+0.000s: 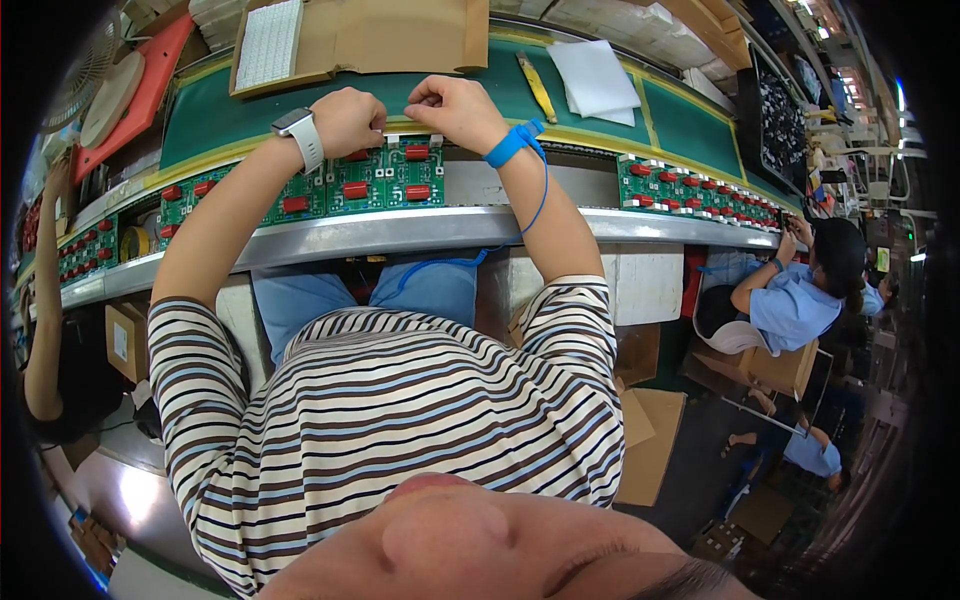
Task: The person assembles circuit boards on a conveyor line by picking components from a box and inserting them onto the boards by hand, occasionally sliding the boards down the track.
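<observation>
Green circuit boards (pixel 390 197) with red block components and white connectors lie in a row on the line in front of me. Over their far edge is my left hand (pixel 348 120), fingers curled down close to the white connectors, with a pale-strapped watch on the wrist. My right hand (pixel 457 110) hovers just to its right, thumb and index finger pinched together above the board's far corner. Whatever either hand holds is too small or hidden to make out. A blue wrist strap (pixel 515 143) circles my right wrist, its cord running down to my lap.
Beyond the boards lie an open cardboard box (pixel 385 38) with white parts, a yellow cutter knife (pixel 537 88) and white foam sheets (pixel 597 80). A metal rail (pixel 400 226) edges the line. More boards (pixel 690 192) sit rightward, near a co-worker (pixel 800 310). Another person's arm (pixel 45 270) shows at left.
</observation>
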Demonstrator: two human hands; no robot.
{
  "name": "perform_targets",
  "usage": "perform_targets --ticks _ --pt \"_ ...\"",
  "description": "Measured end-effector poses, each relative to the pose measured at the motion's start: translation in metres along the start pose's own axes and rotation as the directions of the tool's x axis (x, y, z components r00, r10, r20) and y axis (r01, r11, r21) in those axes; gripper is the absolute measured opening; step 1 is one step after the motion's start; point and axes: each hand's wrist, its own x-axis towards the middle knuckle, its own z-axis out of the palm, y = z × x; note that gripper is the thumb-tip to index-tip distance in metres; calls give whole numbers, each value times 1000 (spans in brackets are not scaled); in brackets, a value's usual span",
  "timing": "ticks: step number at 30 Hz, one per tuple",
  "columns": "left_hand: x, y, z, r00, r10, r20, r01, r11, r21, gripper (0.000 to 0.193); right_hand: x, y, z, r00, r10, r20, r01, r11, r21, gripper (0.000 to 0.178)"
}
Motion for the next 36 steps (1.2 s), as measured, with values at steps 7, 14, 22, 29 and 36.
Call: perform_targets --ticks 7,14,22,29,36 --pt "-2 -1 1 1000 13 -19 -13 1000 -11 14 2 -1 -3 1000 -7 -30 7 1000 -2 26" --pt "0 -2 3 1000 15 -23 -16 999 -28 15 9 -3 -9 998 -20 -60 20 1000 -6 24" --pt "-16 0 1 996 34 -81 -34 999 11 19 56 -36 -10 984 -173 -32 167 977 -135 29" --pt "-50 -43 -9 868 1 -497 -55 994 -94 28 183 -39 38 984 -133 116 138 990 -31 67" --pt "-67 -85 -1 751 -168 -639 4 968 -250 29 228 -53 59 897 65 437 -132 983 125 93"
